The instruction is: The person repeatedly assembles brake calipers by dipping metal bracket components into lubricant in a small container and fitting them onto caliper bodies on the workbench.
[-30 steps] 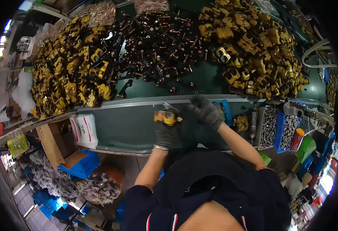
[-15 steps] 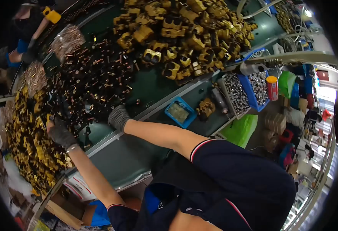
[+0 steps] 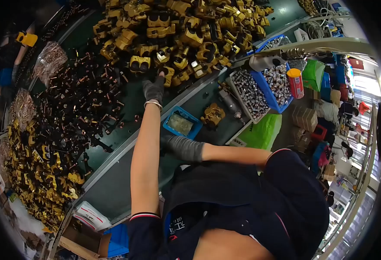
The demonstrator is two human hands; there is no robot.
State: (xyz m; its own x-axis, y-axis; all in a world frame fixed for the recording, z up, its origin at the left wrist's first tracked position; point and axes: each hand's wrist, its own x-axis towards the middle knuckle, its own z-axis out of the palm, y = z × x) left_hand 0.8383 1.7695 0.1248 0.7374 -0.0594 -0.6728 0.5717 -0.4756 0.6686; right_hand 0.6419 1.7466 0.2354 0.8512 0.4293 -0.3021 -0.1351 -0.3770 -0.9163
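at the front edge of a large heap of gold-coloured metal clamps (image 3: 194, 30), the left hand (image 3: 154, 89) reaches out with the arm straight. it wears a dark grey glove, with a bare fingertip showing and a bracelet (image 3: 154, 104) around the wrist. its fingertip is at one gold clamp (image 3: 168, 77) which lies at the border of this heap, on the green worktable (image 3: 130, 93). i cannot tell if the fingers are closed around this clamp or only touch it.

nearer to the body is the right hand (image 3: 183, 148), also gloved. it is just beside a blue tray (image 3: 197, 126), on the body side of it, and its fingers point to the left over the dark surface. the fingertips are too dark, so i cannot tell whether they are wide or narrow, or hold something.

inside the blue tray lies some pale, translucent material (image 3: 180, 124). to the right of the tray there is a small group of gold parts (image 3: 212, 115), and after it a grey cylindrical tool (image 3: 230, 104). farther right stand a grey bin (image 3: 233, 80) and a blue bin (image 3: 259, 83), both filled with small silvery pieces. on the left side of the table, many black parts with copper-coloured bolts (image 3: 82, 95) are spread, and below them is a second gold heap (image 3: 43, 164).
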